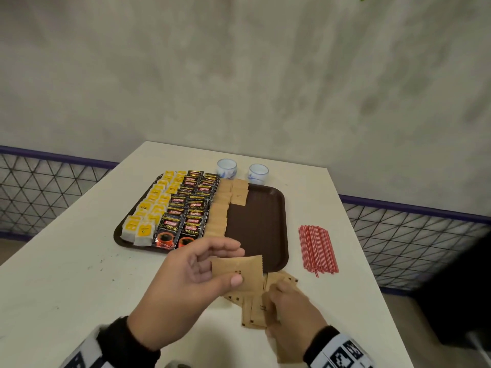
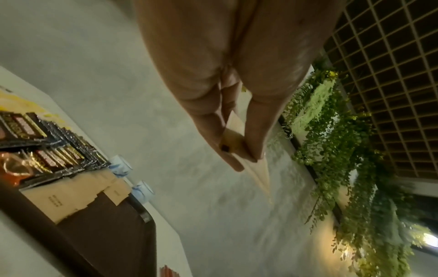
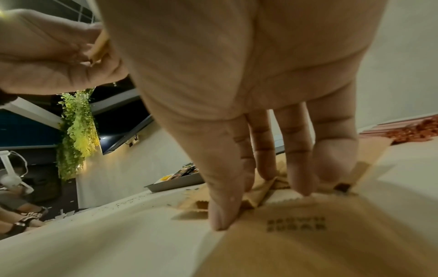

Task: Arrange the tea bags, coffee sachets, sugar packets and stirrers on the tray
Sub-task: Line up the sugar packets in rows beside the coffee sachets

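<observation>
Tabletop [image 1: 79, 274] white, lightly speckled with dark crumbs, set against a mottled grey plaster wall [image 1: 239, 75]; black wire-mesh fencing [image 1: 39, 187] with a purple rail runs behind on both sides. Brown tray [image 1: 263, 229] holds rows of yellow tea bags [image 1: 152, 205], black coffee sachets [image 1: 190, 208] and brown sugar packets [image 1: 220, 208], its right part bare. Two blue-and-white cups [image 1: 226, 167] stand just beyond it. Red stirrers [image 1: 317, 248] lie right of the tray. Left hand [image 1: 186, 277], grip pinching one sugar packet [image 1: 237, 272] above the near tray edge. Right hand [image 1: 292, 312], fingers curled onto the loose packet pile [image 1: 252, 312] on the tabletop.
</observation>
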